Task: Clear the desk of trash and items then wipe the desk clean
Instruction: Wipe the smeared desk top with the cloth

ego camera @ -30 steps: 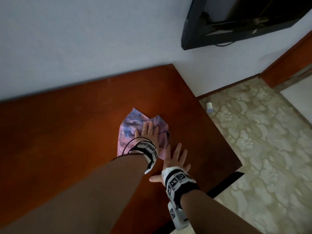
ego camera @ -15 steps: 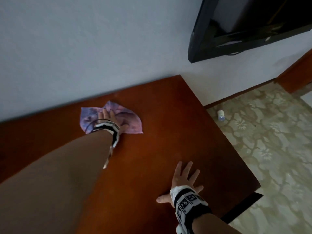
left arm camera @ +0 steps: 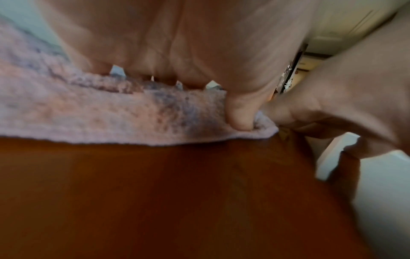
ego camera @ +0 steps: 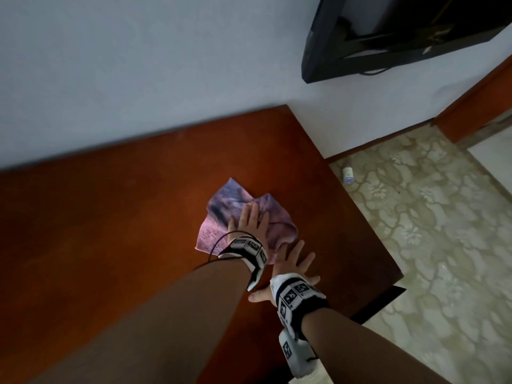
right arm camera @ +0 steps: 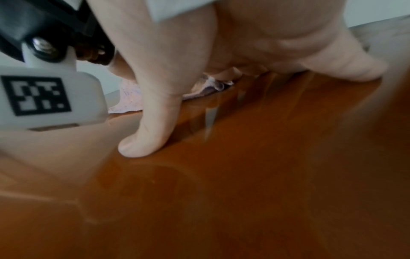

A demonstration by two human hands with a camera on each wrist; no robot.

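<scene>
A pink and purple cloth lies on the reddish-brown desk, toward its right end. My left hand presses flat on the cloth with straight fingers; in the left wrist view the palm covers the cloth. Just to the right and nearer me, my right hand rests flat on the bare desk, fingers spread. In the right wrist view its thumb touches the wood, with the cloth behind it.
The desk stands against a pale wall; its right edge drops to a patterned floor. A small white bottle lies on the floor by the wall. A dark wall-mounted screen hangs at upper right.
My left hand has swept the cloth from the desk's back left area to the right and nearer, beside the right hand. The right hand stays flat on the desk.
</scene>
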